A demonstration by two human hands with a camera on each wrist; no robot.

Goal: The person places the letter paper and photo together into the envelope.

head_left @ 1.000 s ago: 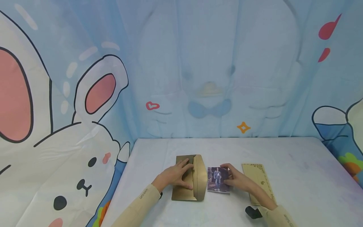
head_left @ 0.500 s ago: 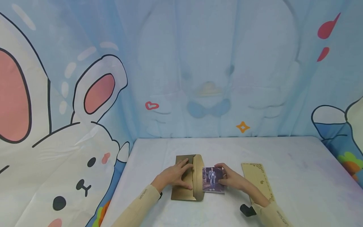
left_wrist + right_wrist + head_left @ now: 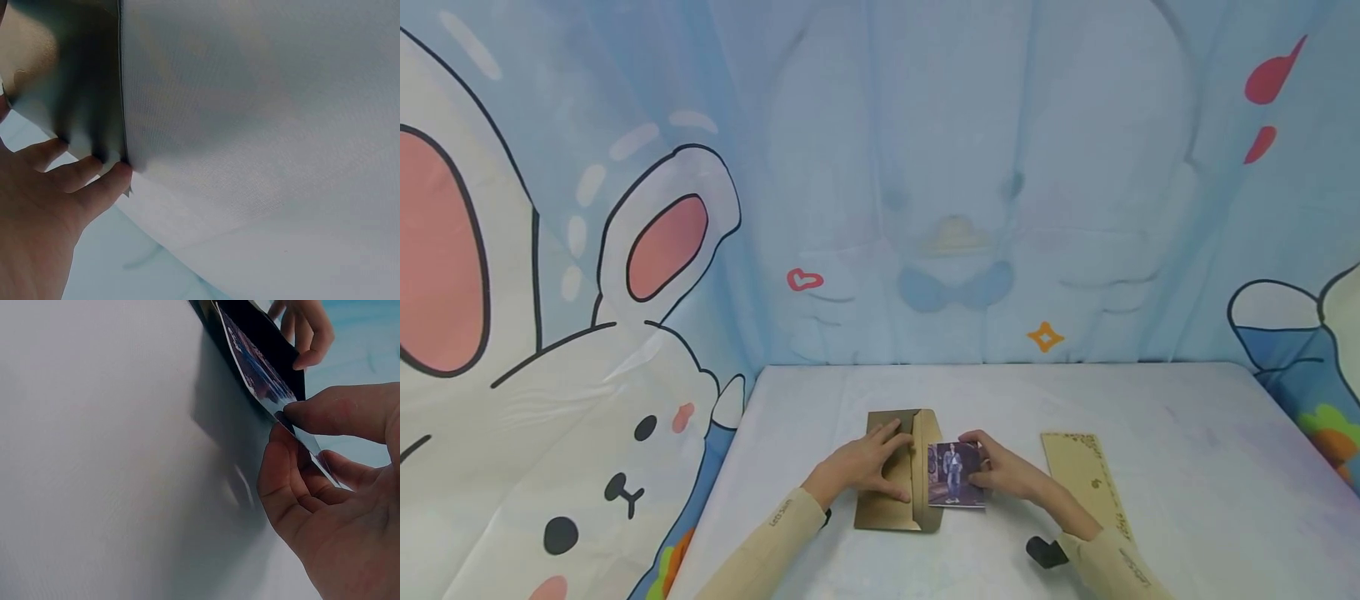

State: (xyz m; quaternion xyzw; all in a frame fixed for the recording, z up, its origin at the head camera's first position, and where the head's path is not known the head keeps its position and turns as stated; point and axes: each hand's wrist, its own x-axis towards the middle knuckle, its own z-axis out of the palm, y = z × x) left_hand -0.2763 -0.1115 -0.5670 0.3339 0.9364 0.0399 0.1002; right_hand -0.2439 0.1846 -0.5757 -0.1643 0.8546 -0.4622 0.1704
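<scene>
A gold envelope lies on the table with its flap opened out to the right. My left hand rests on its body, thumb and fingers spread; in the left wrist view the fingertips touch the envelope near its edge. My right hand pinches a photo by its right side, thumb on the printed face and fingers beneath. The photo shows a standing figure. Its left part lies over the flap, short of the envelope's mouth. The fingers hide the photo's right edge.
A pale gold card with an ornamental border lies to the right, partly under the right forearm. A white cloth covers the table. Behind and to the left hangs a blue curtain with cartoon prints.
My right hand has moved left with the photo, from beside the envelope to over its flap. My left hand has stayed in place on the envelope.
</scene>
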